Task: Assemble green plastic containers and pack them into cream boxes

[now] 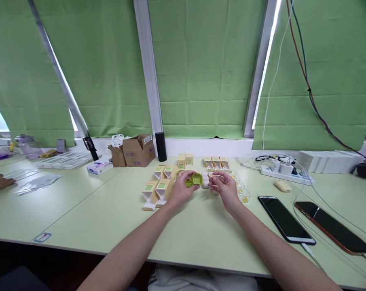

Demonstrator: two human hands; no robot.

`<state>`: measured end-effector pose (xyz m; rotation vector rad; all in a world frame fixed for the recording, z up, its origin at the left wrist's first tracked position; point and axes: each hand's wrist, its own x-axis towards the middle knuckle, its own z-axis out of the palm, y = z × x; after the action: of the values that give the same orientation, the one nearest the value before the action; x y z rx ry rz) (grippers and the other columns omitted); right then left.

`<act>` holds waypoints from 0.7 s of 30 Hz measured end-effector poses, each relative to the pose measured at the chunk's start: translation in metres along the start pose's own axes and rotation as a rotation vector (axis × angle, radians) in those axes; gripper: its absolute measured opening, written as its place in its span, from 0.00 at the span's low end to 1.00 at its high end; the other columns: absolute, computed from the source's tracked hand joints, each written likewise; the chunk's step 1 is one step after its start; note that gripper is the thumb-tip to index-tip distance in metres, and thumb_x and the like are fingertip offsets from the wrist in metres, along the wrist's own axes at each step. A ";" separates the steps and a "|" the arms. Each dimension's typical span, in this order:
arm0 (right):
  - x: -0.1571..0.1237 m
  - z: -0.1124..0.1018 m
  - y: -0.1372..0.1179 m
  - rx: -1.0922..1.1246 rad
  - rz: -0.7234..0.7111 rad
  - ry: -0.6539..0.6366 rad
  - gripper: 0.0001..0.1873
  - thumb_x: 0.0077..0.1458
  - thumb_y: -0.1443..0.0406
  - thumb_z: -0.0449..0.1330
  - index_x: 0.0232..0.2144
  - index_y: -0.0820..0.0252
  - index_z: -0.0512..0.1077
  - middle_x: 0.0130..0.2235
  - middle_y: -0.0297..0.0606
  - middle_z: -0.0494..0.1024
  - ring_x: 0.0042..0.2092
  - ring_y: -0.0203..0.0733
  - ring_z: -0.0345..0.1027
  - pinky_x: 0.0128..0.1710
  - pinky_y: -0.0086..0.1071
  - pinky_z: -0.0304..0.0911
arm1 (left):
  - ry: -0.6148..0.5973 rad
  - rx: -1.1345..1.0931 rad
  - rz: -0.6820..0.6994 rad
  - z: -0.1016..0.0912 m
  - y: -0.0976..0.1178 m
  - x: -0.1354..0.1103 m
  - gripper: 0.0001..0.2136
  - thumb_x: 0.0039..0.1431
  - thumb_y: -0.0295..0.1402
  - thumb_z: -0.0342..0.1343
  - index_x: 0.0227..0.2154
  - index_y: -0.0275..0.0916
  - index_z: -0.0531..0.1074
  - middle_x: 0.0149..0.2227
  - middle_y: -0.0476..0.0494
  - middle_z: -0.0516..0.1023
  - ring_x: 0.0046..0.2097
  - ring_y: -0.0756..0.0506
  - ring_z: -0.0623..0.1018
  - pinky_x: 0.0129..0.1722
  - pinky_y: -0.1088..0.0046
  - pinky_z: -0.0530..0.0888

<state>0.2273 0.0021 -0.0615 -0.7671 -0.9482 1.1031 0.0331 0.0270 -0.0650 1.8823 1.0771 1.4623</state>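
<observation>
My left hand (183,189) is closed around a small green case (197,179), whose open, hollow side shows. To its right, my right hand (224,186) has thumb and fingertips pinched together; what lies between them is too small to make out. Several small white pieces (205,180) show on the table between the hands. Clear plastic holders (245,197) with yellow bits in them lie beside my right hand, partly hidden by it. Left of my left hand lie several small open tan boxes (149,192) with green squares.
More tan boxes (216,163) stand at the back. Farther left are a brown carton (139,153), a black cylinder (161,146) and a tissue pack (99,166). Two phones (286,220) with cables and a power strip (287,174) lie right. Another person's hand (1,182) rests far left.
</observation>
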 end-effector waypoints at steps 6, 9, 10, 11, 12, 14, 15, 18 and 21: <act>-0.003 0.004 -0.001 -0.061 -0.065 -0.004 0.26 0.41 0.51 0.76 0.37 0.57 0.74 0.28 0.33 0.80 0.27 0.39 0.75 0.24 0.30 0.70 | -0.005 0.003 0.003 0.000 0.002 -0.001 0.22 0.48 0.24 0.69 0.47 0.42 0.77 0.52 0.40 0.74 0.54 0.41 0.76 0.57 0.59 0.73; -0.002 0.004 -0.002 -0.077 -0.082 -0.002 0.25 0.41 0.50 0.75 0.37 0.57 0.74 0.28 0.34 0.80 0.28 0.39 0.74 0.25 0.31 0.70 | -0.005 -0.003 0.007 0.000 0.001 -0.001 0.22 0.48 0.23 0.68 0.48 0.42 0.77 0.52 0.40 0.74 0.53 0.42 0.76 0.57 0.60 0.74; -0.002 0.004 -0.002 -0.078 -0.086 0.002 0.25 0.41 0.50 0.75 0.37 0.57 0.75 0.28 0.34 0.80 0.28 0.39 0.74 0.25 0.31 0.70 | -0.005 -0.002 0.006 0.001 0.000 -0.001 0.22 0.48 0.23 0.68 0.47 0.42 0.77 0.52 0.40 0.74 0.53 0.42 0.76 0.57 0.60 0.74; -0.002 0.004 -0.002 -0.078 -0.090 0.003 0.25 0.41 0.50 0.76 0.37 0.57 0.75 0.28 0.34 0.79 0.28 0.40 0.74 0.25 0.31 0.70 | -0.005 -0.001 0.006 0.001 0.000 -0.001 0.22 0.48 0.23 0.68 0.47 0.42 0.77 0.52 0.40 0.73 0.53 0.42 0.76 0.57 0.60 0.74; -0.002 0.004 -0.001 -0.078 -0.093 0.002 0.25 0.40 0.51 0.76 0.37 0.57 0.75 0.28 0.33 0.79 0.28 0.40 0.74 0.25 0.31 0.70 | -0.006 0.000 0.007 0.001 0.000 -0.001 0.22 0.48 0.23 0.68 0.48 0.42 0.77 0.52 0.40 0.73 0.53 0.42 0.76 0.58 0.60 0.74; -0.002 0.004 0.000 -0.086 -0.107 -0.004 0.25 0.39 0.53 0.77 0.36 0.57 0.75 0.27 0.32 0.77 0.28 0.40 0.74 0.25 0.31 0.69 | -0.009 -0.003 0.019 0.001 -0.001 -0.002 0.22 0.49 0.23 0.68 0.48 0.43 0.77 0.52 0.41 0.73 0.54 0.42 0.76 0.57 0.60 0.74; -0.003 0.004 0.001 -0.100 -0.120 -0.008 0.24 0.40 0.54 0.76 0.36 0.57 0.75 0.27 0.31 0.77 0.28 0.39 0.74 0.25 0.31 0.68 | -0.011 -0.004 0.028 0.001 0.000 -0.002 0.22 0.49 0.24 0.68 0.48 0.43 0.77 0.52 0.41 0.72 0.54 0.42 0.76 0.57 0.60 0.74; -0.007 0.005 0.002 -0.206 -0.190 -0.027 0.19 0.46 0.55 0.74 0.36 0.56 0.75 0.28 0.32 0.77 0.28 0.40 0.73 0.26 0.31 0.67 | -0.018 0.004 0.047 0.001 0.002 -0.004 0.21 0.50 0.24 0.68 0.48 0.43 0.77 0.53 0.41 0.71 0.54 0.42 0.75 0.57 0.60 0.75; -0.014 0.007 0.001 -0.371 -0.322 -0.076 0.11 0.54 0.57 0.69 0.37 0.55 0.77 0.29 0.34 0.78 0.31 0.41 0.73 0.32 0.34 0.69 | -0.026 0.024 0.048 0.001 0.005 -0.006 0.22 0.49 0.23 0.68 0.48 0.44 0.77 0.53 0.42 0.70 0.54 0.42 0.75 0.58 0.60 0.74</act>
<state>0.2186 -0.0103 -0.0625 -0.8384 -1.3118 0.6868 0.0354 0.0196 -0.0642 1.9511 1.0490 1.4529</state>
